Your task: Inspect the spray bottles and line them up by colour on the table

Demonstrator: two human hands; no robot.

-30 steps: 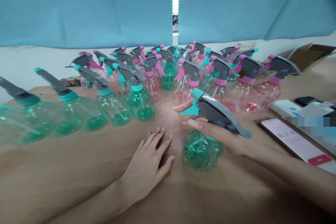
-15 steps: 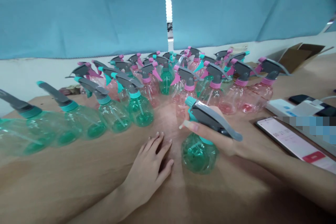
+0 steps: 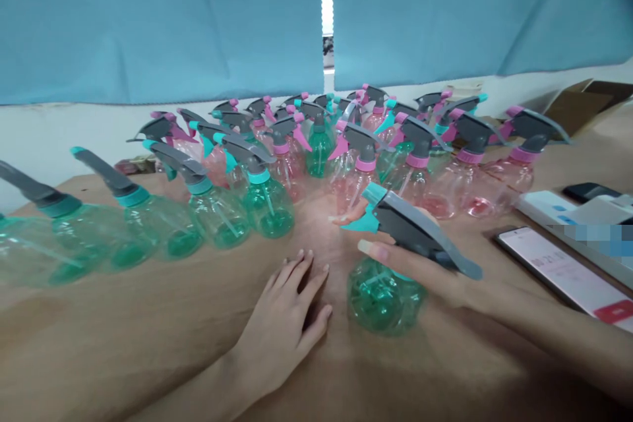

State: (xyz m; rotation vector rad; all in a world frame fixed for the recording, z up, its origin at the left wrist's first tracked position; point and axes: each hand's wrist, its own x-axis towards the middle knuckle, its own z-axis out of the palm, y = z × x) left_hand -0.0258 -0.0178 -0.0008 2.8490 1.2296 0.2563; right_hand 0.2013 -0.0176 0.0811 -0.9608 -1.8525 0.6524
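A green spray bottle with a grey and turquoise trigger head is at the centre right. My right hand is wrapped round its neck, thumb across the near side, and some of the fingers are hidden behind the head. The bottle leans slightly, and I cannot tell whether its base touches the table. Left of it, my left hand lies palm down on the wooden table, fingers spread, holding nothing. Past that hand stands another green spray bottle, at the end of a row of green ones.
Several pink spray bottles stand in rows ahead, mixed with green ones. At the right lie a phone with a lit screen, a white box and a dark device. A cardboard box is behind. A blue curtain hangs at the back.
The view has shifted a little. My right hand and the held spray bottle appear slightly further right, and the turquoise trigger shows more clearly. My left hand stays flat on the table.
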